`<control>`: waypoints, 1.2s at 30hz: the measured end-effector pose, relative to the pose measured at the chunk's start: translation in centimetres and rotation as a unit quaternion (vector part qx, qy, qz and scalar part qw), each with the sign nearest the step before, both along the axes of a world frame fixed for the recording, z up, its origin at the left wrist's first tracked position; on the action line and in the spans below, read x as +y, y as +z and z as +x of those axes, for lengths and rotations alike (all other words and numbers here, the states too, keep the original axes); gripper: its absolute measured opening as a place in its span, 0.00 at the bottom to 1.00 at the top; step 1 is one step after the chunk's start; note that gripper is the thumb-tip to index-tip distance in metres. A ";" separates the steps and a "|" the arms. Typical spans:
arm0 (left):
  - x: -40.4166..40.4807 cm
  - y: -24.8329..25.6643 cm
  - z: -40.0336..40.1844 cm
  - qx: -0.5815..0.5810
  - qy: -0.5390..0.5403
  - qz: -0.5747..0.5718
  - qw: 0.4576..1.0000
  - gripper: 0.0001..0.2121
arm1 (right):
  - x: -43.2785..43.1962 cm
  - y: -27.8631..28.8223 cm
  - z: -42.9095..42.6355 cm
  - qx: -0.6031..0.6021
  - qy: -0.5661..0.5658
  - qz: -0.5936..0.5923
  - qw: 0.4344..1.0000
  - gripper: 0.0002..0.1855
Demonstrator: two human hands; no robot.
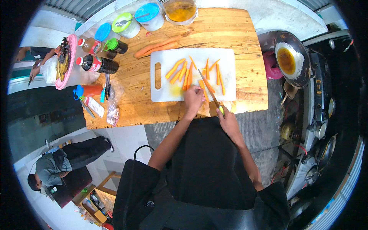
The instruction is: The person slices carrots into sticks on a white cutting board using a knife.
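Note:
My right hand (229, 119) grips the yellow-green handle of a kitchen knife (213, 97). Its blade points up and left across a white plastic cutting board (192, 53). Close by, my left hand (194, 100) rests at the board's near edge with curled fingers, beside a carrot strip (203, 88). Whether those fingers hold a piece is hidden. Another carrot strip (209, 85) lies along the blade. Several cut carrot sticks (175, 69) are spread left of the knife, with more carrot sticks (219, 77) to its right. Beyond the board lie whole peeled carrots (155, 49).
Bottles (103, 65) and lidded tubs (130, 31) line the wooden table's (224, 26) left and far sides. Scissors (107, 87) and a bag of garlic (112, 115) lie left. A wok (304, 69) and stove (319, 95) stand right. Another person (53, 168) is lower left.

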State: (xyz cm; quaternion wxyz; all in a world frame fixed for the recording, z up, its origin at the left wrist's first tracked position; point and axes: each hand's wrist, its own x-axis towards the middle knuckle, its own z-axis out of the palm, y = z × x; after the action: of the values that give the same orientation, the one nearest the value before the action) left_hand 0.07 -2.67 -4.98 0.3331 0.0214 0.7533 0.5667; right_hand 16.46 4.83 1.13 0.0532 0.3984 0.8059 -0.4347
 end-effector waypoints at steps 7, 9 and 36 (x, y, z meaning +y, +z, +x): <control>0.9 0.2 -0.5 -0.041 0.021 0.032 0.998 0.07 | -0.1 -0.5 0.0 0.021 0.008 0.008 1.000 0.21; 0.9 -0.2 -0.7 -0.057 0.026 0.043 0.997 0.07 | -0.2 -0.6 -0.1 0.033 0.009 0.031 0.999 0.20; 1.5 0.0 -2.4 0.001 -0.019 0.007 1.000 0.08 | 1.6 0.7 -0.3 0.005 0.068 0.065 0.996 0.20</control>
State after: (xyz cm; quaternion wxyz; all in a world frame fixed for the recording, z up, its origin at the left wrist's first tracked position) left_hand -2.34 -1.15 -4.97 0.3430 0.0385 0.7490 0.5656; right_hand 16.14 6.38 1.87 0.0528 0.3433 0.8581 -0.3783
